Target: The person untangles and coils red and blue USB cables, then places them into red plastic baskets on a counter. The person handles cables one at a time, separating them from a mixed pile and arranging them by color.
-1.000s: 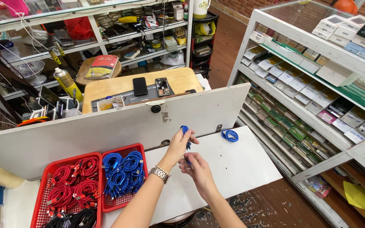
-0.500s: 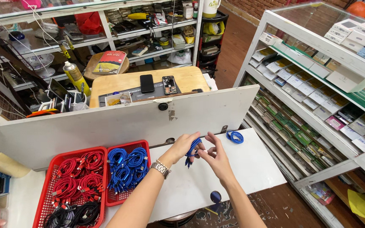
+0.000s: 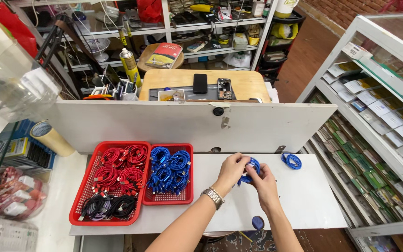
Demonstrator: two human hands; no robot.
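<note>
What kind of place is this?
Probably a small phone repair and accessory shop: baskets of coiled cables, phones on a workbench, and a glass case of packaged goods.

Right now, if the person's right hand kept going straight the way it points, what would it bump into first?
The right hand points up and left, so it meets the blue cable coil it already grips together with the left hand. Beyond those, probably the upright white board behind the counter, though depth is hard to judge.

A phone-accessory shop: glass display case (image 3: 388,116), cluttered repair bench (image 3: 201,86), cable baskets (image 3: 136,186).
</note>
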